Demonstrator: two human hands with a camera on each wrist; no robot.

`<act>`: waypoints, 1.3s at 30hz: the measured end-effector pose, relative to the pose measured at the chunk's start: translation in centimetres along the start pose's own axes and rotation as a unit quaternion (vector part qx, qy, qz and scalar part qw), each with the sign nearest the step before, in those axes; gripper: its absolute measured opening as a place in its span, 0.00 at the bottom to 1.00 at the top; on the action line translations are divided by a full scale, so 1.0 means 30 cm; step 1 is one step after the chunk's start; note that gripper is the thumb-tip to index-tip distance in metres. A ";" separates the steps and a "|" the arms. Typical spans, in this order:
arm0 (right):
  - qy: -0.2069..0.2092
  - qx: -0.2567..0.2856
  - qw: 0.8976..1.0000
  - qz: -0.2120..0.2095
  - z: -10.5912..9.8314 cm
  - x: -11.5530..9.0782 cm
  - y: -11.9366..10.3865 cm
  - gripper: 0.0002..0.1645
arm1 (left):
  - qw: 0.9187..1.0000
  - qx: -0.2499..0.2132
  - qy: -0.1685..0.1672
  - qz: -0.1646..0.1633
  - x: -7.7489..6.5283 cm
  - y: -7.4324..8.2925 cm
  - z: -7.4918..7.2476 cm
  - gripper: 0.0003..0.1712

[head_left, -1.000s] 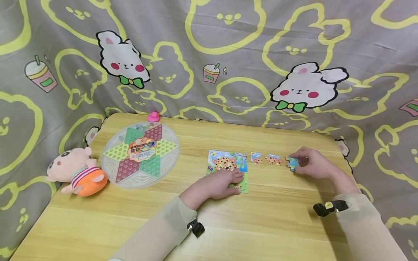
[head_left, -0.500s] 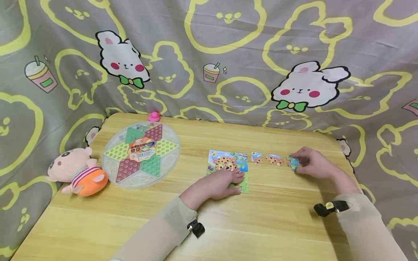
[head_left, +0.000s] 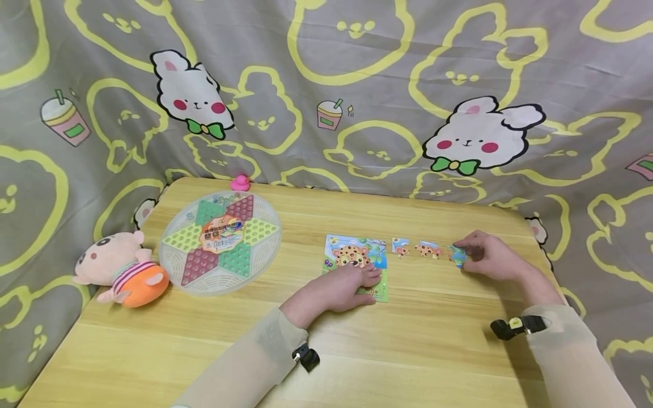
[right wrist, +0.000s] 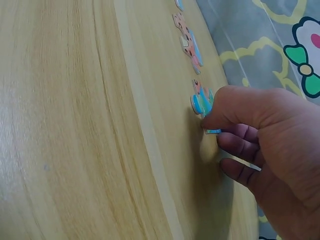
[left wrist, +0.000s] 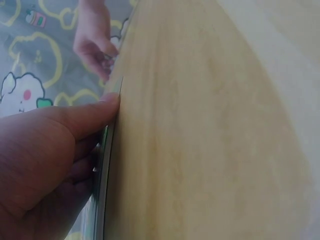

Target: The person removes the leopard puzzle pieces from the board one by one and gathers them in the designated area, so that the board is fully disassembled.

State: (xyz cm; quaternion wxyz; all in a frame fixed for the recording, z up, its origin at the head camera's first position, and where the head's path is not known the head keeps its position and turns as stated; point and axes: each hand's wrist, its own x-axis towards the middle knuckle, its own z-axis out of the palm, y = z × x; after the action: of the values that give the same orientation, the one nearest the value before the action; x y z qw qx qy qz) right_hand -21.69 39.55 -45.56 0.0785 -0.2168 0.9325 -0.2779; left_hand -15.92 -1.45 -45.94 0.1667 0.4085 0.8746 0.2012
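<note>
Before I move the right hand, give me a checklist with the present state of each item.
1. Puzzle steadied: ok, the left hand rests on it.
2. Grip on the blue-green piece: ok, the right hand pinches it between thumb and fingers.
3. Held piece apart from the spotted piece: ok, a gap shows between them.
4. Whole puzzle face in view: not ok, the left hand covers much of its lower part.
5. Held piece lifted off the table: cannot tell, it sits too close to the surface.
6. Round game board apart from the puzzle: ok, bare table between.
</note>
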 end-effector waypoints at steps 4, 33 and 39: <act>0.001 0.001 1.000 -0.003 0.001 -0.009 -0.002 0.29 | 1.000 0.002 0.003 0.003 -0.006 0.002 0.004 0.32; 0.022 0.000 0.994 -0.111 0.040 0.030 -0.338 0.32 | 0.995 0.097 0.001 0.014 -0.038 0.018 -0.012 0.36; 0.014 0.001 0.991 -0.133 0.069 0.055 -0.373 0.32 | 0.995 0.090 0.018 0.027 -0.075 0.024 -0.018 0.34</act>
State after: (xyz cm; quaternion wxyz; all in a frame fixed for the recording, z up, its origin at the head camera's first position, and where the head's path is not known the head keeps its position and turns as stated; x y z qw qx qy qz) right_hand -18.58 29.41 -41.15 0.0278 -0.3345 0.8963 -0.2899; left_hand -14.33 -2.88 -44.83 0.1079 0.4419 0.8805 0.1330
